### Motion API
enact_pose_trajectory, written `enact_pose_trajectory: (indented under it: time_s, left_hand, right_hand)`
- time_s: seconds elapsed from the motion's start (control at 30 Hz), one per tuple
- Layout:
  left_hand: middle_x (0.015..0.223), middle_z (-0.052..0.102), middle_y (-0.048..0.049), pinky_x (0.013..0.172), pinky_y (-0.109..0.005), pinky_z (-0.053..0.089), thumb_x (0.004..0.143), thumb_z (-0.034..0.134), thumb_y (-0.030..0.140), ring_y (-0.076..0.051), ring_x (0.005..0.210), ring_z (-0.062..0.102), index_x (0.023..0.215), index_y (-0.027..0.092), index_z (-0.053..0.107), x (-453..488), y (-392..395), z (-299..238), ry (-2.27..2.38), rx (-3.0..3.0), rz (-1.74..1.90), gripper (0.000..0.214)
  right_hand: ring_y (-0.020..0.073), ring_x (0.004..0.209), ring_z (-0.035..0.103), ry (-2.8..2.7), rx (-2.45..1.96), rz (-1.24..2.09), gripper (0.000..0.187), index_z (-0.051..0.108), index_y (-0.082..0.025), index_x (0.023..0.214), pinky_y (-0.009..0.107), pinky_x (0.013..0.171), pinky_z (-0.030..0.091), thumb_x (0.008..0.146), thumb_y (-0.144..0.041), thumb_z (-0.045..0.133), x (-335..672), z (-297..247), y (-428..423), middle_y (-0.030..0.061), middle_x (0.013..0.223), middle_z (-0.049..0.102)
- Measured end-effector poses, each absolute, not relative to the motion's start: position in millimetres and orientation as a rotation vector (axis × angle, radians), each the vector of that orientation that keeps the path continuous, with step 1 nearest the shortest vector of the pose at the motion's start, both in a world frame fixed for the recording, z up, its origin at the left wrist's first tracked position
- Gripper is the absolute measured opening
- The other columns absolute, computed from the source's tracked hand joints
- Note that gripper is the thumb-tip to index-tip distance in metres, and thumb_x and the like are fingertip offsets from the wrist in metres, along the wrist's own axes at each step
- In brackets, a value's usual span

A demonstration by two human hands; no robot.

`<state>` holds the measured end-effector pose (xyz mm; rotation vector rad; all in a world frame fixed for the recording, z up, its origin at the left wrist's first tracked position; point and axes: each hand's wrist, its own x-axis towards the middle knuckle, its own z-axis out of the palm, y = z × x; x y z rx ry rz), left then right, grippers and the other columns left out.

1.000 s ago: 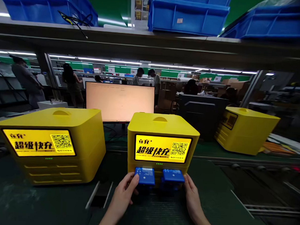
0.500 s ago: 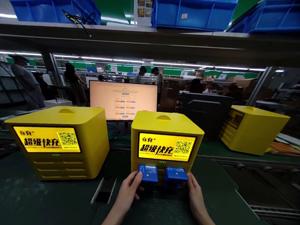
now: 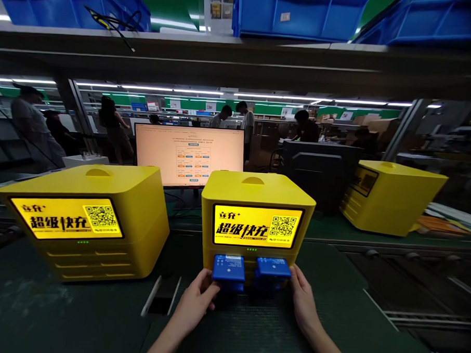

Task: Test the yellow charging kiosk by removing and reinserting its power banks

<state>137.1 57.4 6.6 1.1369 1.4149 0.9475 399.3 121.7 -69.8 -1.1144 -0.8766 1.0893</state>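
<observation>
A yellow power bank charging station (image 3: 258, 190) with a lit screen stands before me. Blue power banks jut from its front slots in two columns: a left upper one (image 3: 229, 269) and a right upper one (image 3: 273, 267), with more blue ones in shadow beneath them. My left hand (image 3: 197, 298) is closed at the left column's outer edge, its thumb low beside the lower power bank (image 3: 233, 286). At the outer edge of the right column, my right hand (image 3: 303, 296) is closed with its fingertips against the power banks. Some of its fingers are hidden.
Another lit yellow station (image 3: 89, 217) stands at left, and a third (image 3: 394, 199) at back right. Behind are a lit monitor (image 3: 189, 156) and a dark monitor (image 3: 317, 167). Blue bins (image 3: 301, 15) sit on an overhead shelf (image 3: 241, 54). Several people are in the background.
My left thumb has slid down from the top of the left upper power bank to its lower side. My right hand keeps its place at the right column. The view has shifted slightly.
</observation>
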Motion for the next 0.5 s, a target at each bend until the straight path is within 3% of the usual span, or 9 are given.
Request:
enact_pose_trajectory:
  time_s: [0.13,0.2,0.37,0.5]
  left_hand:
    - [0.103,0.061,-0.0101,0.061,-0.026,0.047,0.061,0.061,0.059,-0.022,0.087,0.061,0.109,0.016,0.054,142,54,2,1.303,0.979,1.026,0.064]
    - [0.109,0.06,-0.0123,0.067,-0.029,0.049,0.063,0.062,0.059,-0.025,0.096,0.059,0.109,0.015,0.055,148,52,-4,1.216,0.865,1.107,0.064]
    - [0.108,0.062,-0.012,0.069,-0.031,0.05,0.069,0.061,0.055,-0.026,0.095,0.059,0.106,0.016,0.058,154,51,-15,1.163,0.811,1.194,0.054]
    - [0.109,0.061,-0.0141,0.063,-0.031,0.05,0.059,0.066,0.062,-0.027,0.092,0.059,0.103,0.014,0.057,152,57,-23,1.208,0.798,1.163,0.066]
  right_hand:
    - [0.0261,0.125,0.041,-0.863,-1.115,1.09,0.067,0.055,-0.019,0.122,0.036,0.106,0.031,0.07,-0.061,0.066,399,-70,121,0.0027,0.127,0.056]
    - [0.0263,0.125,0.041,-0.857,-1.116,1.092,0.066,0.056,-0.02,0.121,0.036,0.106,0.032,0.07,-0.061,0.066,399,-70,121,0.0023,0.126,0.057]
    - [0.0261,0.124,0.043,-0.849,-1.119,1.099,0.065,0.056,-0.02,0.119,0.036,0.106,0.031,0.069,-0.061,0.067,399,-68,121,0.0027,0.125,0.058]
    - [0.0257,0.124,0.043,-0.859,-1.113,1.102,0.065,0.057,-0.02,0.119,0.035,0.106,0.03,0.07,-0.061,0.066,398,-66,120,0.0029,0.125,0.057]
